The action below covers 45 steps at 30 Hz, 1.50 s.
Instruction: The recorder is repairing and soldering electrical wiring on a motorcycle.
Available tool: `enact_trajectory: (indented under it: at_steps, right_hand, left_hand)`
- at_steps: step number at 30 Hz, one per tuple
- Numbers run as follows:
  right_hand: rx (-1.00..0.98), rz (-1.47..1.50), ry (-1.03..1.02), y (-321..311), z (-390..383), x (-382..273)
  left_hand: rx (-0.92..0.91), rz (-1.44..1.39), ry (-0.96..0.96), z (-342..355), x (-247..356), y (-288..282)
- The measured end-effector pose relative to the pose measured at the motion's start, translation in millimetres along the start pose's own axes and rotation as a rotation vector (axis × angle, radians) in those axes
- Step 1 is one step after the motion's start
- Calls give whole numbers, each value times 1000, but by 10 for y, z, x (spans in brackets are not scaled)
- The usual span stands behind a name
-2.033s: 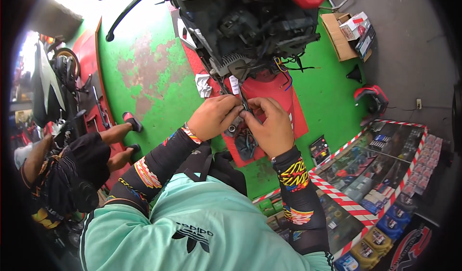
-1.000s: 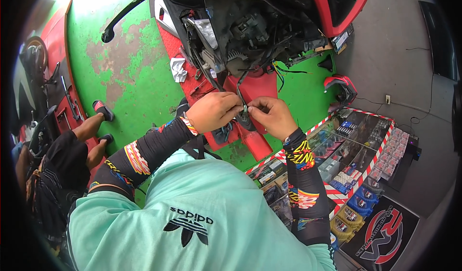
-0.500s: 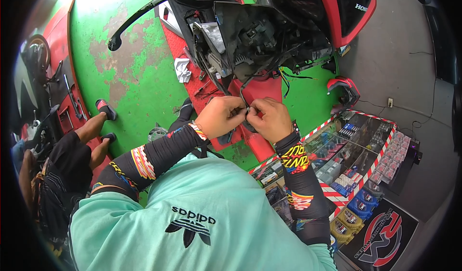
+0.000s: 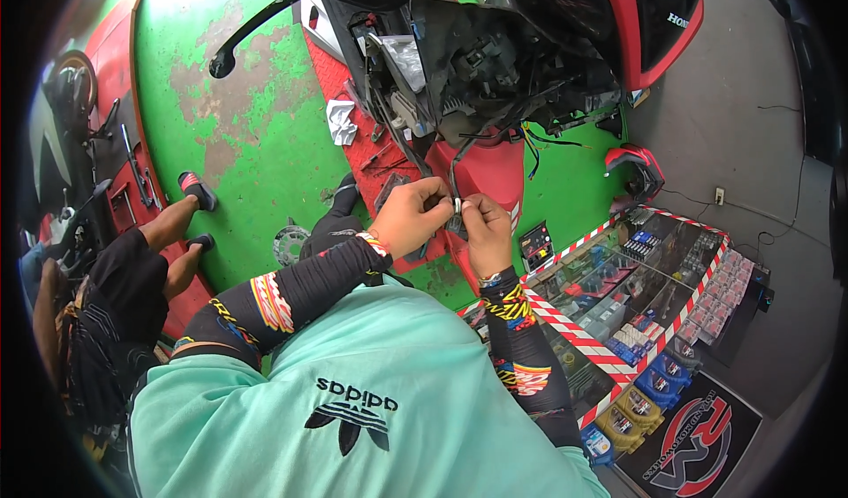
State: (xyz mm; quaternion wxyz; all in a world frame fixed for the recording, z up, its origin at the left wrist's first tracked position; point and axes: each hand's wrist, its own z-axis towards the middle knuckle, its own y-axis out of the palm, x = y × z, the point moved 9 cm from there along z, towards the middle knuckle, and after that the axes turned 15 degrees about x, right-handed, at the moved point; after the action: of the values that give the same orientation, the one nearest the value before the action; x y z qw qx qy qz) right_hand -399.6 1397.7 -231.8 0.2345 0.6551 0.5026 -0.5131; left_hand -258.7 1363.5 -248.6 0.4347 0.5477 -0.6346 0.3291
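Observation:
In front of my chest both hands meet at a black cable (image 4: 454, 169) that runs down from the opened front of a motorcycle (image 4: 495, 65). My left hand (image 4: 408, 219) is closed, thumb and forefinger pinched at the cable's lower part. Close beside it, my right hand (image 4: 488, 235) pinches at the same spot. A small whitish piece (image 4: 458, 206) shows between the two sets of fingertips; its kind is too small to make out. Behind the hands is the motorcycle's red body panel (image 4: 481, 175). Loose thin wires (image 4: 533, 149) with coloured ends hang to the right.
The motorcycle stands over a red platform (image 4: 371, 149) with crumpled white paper (image 4: 341, 121) and tools on it. A glass display case (image 4: 609, 295) edged in striped tape is at my right. Another person's legs (image 4: 172, 224) are at the left, beside a red surface with tools.
My right hand has turned more upright and shifted slightly down, its forearm drawn inward. The whitish piece now shows between the fingertips. The whole view has shifted a little.

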Motion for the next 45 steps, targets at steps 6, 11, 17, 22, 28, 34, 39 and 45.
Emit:
enact_trajectory:
  at_steps: [6, 11, 17, 22, 28, 34, 39, 45]
  right_hand:
    - [-207, -538, -351, -48, 110, -562]
    - [-350, -917, -559, 190, 155, -711]
    - [-451, -1028, -640, 364, 217, -622]
    - [-574, -1137, -699, 474, 167, -611]
    - [-673, -1342, -878, 637, 22, -780]
    - [-634, -1209, -799, 699, 57, -836]
    - [-531, -993, -761, 663, 79, -847]
    - [-228, -753, -682, 546, 64, -867]
  left_hand:
    - [-83, 379, 624, -7, 530, 60]
    - [-54, 524, 574, 58, 491, 127]
    - [52, 437, 390, 57, 282, 36]
    - [-39, 405, 318, 108, 173, 18]
    - [-164, 319, 298, 153, 249, -27]
    - [-209, 369, 366, 160, 416, -104]
    - [-265, 167, 208, 190, 350, -133]
    - [-110, -43, -53, 197, 47, -117]
